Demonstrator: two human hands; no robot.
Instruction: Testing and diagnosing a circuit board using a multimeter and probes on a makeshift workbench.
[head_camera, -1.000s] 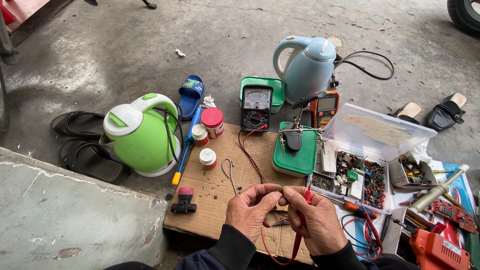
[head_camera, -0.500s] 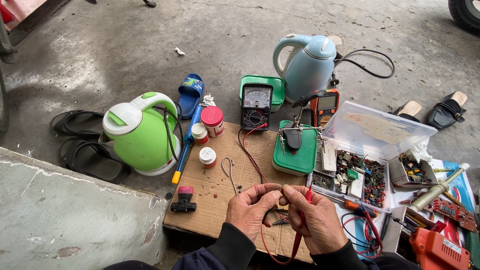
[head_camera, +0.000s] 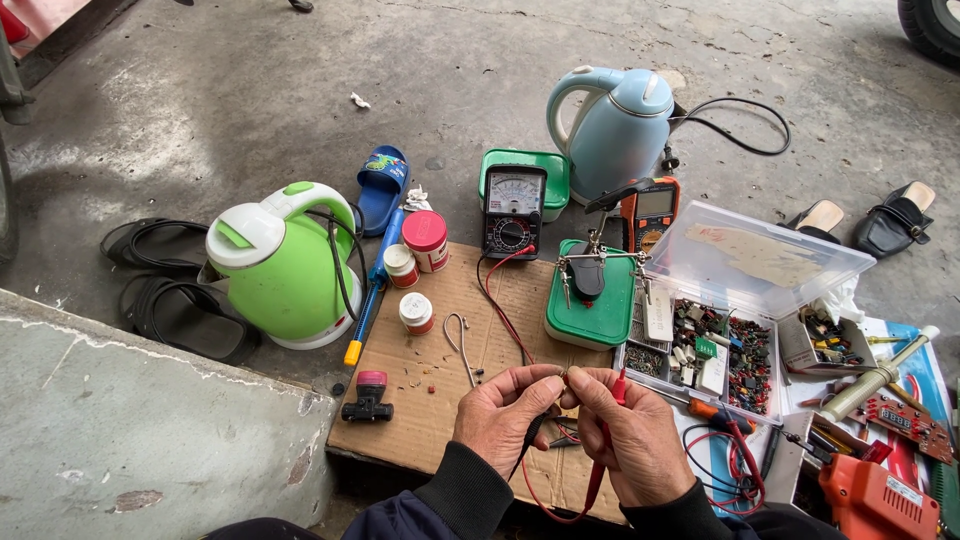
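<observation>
My left hand (head_camera: 503, 417) and my right hand (head_camera: 628, 432) meet low in the head view, over a sheet of cardboard (head_camera: 440, 375). The right hand grips a red test probe (head_camera: 607, 440), its red lead looping below. The left hand holds a black probe (head_camera: 528, 440) and pinches a tiny part against the right fingertips; the part is too small to tell. Leads run up to a black analog multimeter (head_camera: 513, 212) on a green box.
A green kettle (head_camera: 283, 265) stands at left, a blue kettle (head_camera: 612, 130) at the back. Small jars (head_camera: 426, 240), a helping-hand clamp on a green box (head_camera: 592, 300), an open parts box (head_camera: 715, 340), an orange meter (head_camera: 648, 212), a drill (head_camera: 875, 500), sandals and a concrete ledge (head_camera: 120, 430) surround it.
Both hands stay together over the cardboard; only the fingers shift slightly around the small part and probes.
</observation>
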